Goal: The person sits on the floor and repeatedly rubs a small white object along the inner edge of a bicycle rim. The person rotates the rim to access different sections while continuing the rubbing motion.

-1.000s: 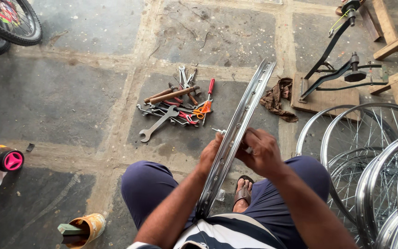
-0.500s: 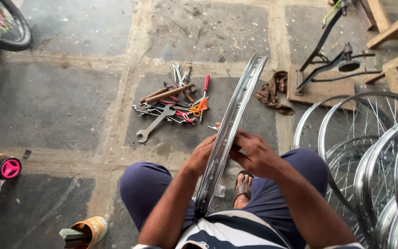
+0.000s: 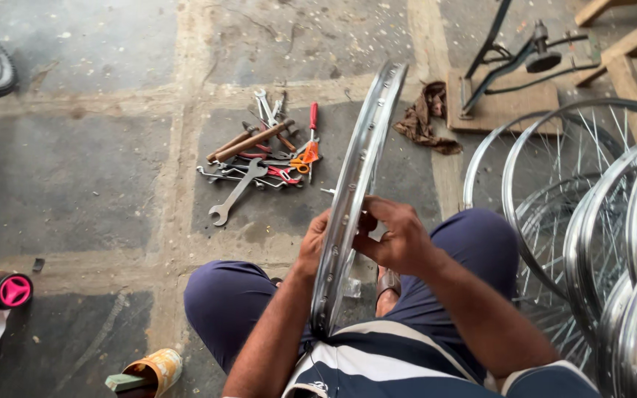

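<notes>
A stack of spoked wheels (image 3: 599, 243) stood at the person's right. A bare silver rim (image 3: 354, 199) rose edge-on between the knees — the left hand (image 3: 313, 245) curled around its left side, the right hand (image 3: 399, 236) pinching its right edge. Tools (image 3: 259, 158) lay scattered beyond.

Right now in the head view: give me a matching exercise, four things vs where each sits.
Things:
1. bare rim
2. pile of tools
3. brown rag
4. spoked wheels

Places:
A. stacked at the right edge
B. on the floor left of the rim
C. between left hand and right hand
D. beside the wooden block, right of the rim's top

Pairs: 1-C, 2-B, 3-D, 4-A
</notes>
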